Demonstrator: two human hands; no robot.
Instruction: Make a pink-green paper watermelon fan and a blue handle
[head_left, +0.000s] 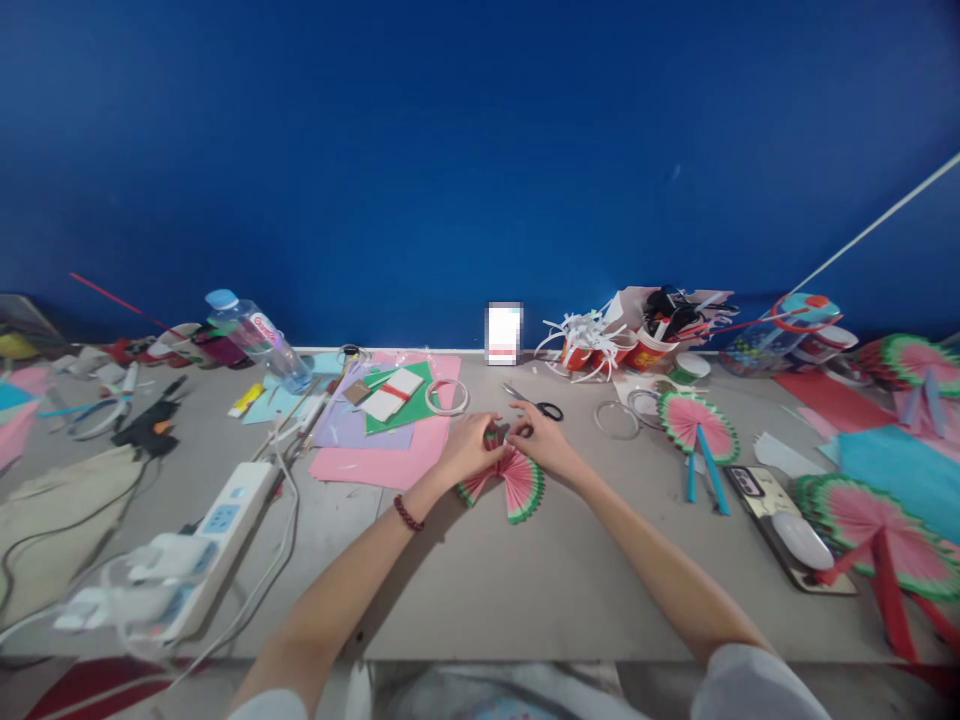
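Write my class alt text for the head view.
A person's left hand holds a pleated pink-and-green paper fan, right hand curled at its center, over a gray table. Scissors lie beyond; a power strip sits left, similar fans right.

A craft worktable (480,600) is spreading around the grip on a pleated paper fan (526,488): coloured sheets (379,466) and a glue gun (150,428) are lying to its left, scissors (551,411) just beyond, more fans (889,535) rightward.
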